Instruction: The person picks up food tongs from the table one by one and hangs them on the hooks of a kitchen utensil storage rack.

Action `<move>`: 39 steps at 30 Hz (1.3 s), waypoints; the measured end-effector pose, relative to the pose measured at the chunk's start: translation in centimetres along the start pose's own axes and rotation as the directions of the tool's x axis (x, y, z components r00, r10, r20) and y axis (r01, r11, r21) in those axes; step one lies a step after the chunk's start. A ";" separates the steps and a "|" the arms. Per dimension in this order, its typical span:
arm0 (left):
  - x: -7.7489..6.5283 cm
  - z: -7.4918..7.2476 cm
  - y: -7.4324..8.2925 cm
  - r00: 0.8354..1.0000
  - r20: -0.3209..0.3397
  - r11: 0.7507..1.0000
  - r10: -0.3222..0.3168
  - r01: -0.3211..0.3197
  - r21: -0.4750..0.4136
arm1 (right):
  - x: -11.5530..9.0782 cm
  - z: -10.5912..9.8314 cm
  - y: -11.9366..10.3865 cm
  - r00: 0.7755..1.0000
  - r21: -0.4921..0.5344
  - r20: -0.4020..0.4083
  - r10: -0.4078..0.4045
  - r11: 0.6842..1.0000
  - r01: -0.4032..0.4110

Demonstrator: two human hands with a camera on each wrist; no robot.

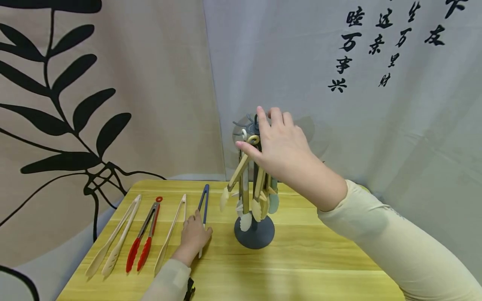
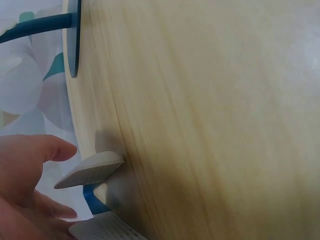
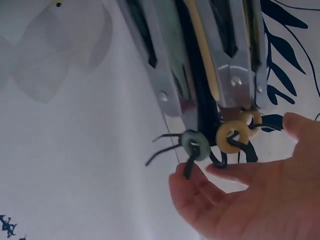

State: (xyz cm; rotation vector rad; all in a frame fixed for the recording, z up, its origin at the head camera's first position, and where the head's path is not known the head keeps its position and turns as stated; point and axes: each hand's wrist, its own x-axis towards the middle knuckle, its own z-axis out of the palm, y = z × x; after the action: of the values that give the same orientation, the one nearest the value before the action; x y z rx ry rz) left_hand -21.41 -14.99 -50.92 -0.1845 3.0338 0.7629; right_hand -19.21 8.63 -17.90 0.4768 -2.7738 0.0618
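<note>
A dark grey stand with a round base (image 1: 254, 239) holds several tongs by rings on hooks at its top. Beige-yellow tongs (image 1: 260, 182) hang in front, and grey-green tongs (image 1: 274, 201) on the right side. My right hand (image 1: 284, 146) is at the top of the stand, fingers spread; in the right wrist view its fingertips are by the hooks, near a green ring (image 3: 195, 145) and a yellow ring (image 3: 232, 136). Over the table, my left hand (image 1: 196, 234) is beside blue-handled tongs (image 1: 203, 205). The left wrist view shows its thumb and fingers apart around the pale tong tips (image 2: 92, 169).
Left of my left hand lie white-and-beige tongs (image 1: 114, 246), red-tipped tongs (image 1: 144, 253) and slim cream tongs (image 1: 169, 238) in a row on the wooden table (image 1: 320, 259). Behind the table hangs a cloth (image 1: 169, 83) with leaf prints and black writing.
</note>
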 end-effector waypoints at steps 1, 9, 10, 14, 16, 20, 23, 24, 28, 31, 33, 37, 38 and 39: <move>0.1 0.1 0.0 1.000 0.001 1.000 -0.001 0.001 0.013 | 0.1 -0.1 -0.1 1.000 -0.013 -0.002 0.003 1.000 -0.003; 0.8 0.2 -0.1 1.000 -0.008 0.994 0.010 -0.010 0.106 | 0.6 -0.8 -0.7 0.999 -0.038 0.047 0.028 0.999 -0.026; 0.9 0.2 -0.1 1.000 -0.007 0.993 0.012 -0.011 0.121 | 0.7 -0.9 -0.7 0.997 -0.029 0.061 0.036 0.999 -0.034; 1.4 -0.2 -0.2 1.000 0.013 0.989 0.003 -0.005 0.150 | 0.9 -1.3 -0.4 0.992 0.020 0.110 0.063 0.998 -0.066; 1.6 -0.4 -0.2 1.000 0.029 0.987 -0.009 0.005 0.158 | 1.0 -1.5 -0.1 0.990 0.041 0.123 0.062 0.997 -0.068; 1.8 -0.8 0.0 0.997 0.062 0.984 -0.041 0.029 0.174 | 1.2 -1.5 0.6 0.990 0.076 0.132 0.048 0.995 -0.058; 1.8 -1.1 0.1 0.996 0.074 0.985 -0.048 0.035 0.169 | 1.3 -1.4 1.1 0.990 0.100 0.133 0.041 0.993 -0.055; 1.8 -1.1 0.1 0.996 0.077 0.985 -0.047 0.034 0.168 | 1.3 -1.4 1.2 0.990 0.108 0.134 0.040 0.993 -0.055; 1.9 -1.3 0.0 0.996 0.083 0.985 -0.039 0.024 0.171 | 1.6 -1.1 1.9 0.992 0.149 0.124 0.017 0.988 -0.036; 2.0 -1.3 -0.2 0.996 0.086 0.984 -0.037 0.021 0.175 | 1.9 -0.8 2.7 0.995 0.184 0.096 -0.016 0.983 -0.002; 2.0 -1.2 -0.3 0.995 0.089 0.984 -0.041 0.025 0.174 | 2.0 -0.6 3.2 0.996 0.204 0.080 -0.035 0.979 0.018; 2.1 -1.0 -0.4 0.994 0.092 0.984 -0.058 0.041 0.176 | 2.3 -0.3 4.4 0.996 0.239 0.070 -0.059 0.970 0.040; 2.1 -1.0 -0.4 0.994 0.092 0.983 -0.062 0.045 0.177 | 2.4 -0.2 4.7 0.996 0.248 0.070 -0.063 0.968 0.044; 2.1 -1.0 -0.4 0.994 0.092 0.983 -0.063 0.046 0.179 | 2.4 -0.1 4.9 0.995 0.255 0.069 -0.067 0.966 0.047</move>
State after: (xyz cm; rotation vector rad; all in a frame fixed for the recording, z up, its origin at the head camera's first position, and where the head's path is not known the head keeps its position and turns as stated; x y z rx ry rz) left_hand -23.45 -16.03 -50.28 -0.2202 2.9687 0.4803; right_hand -22.96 12.47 -16.92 0.6345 -2.8388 0.3961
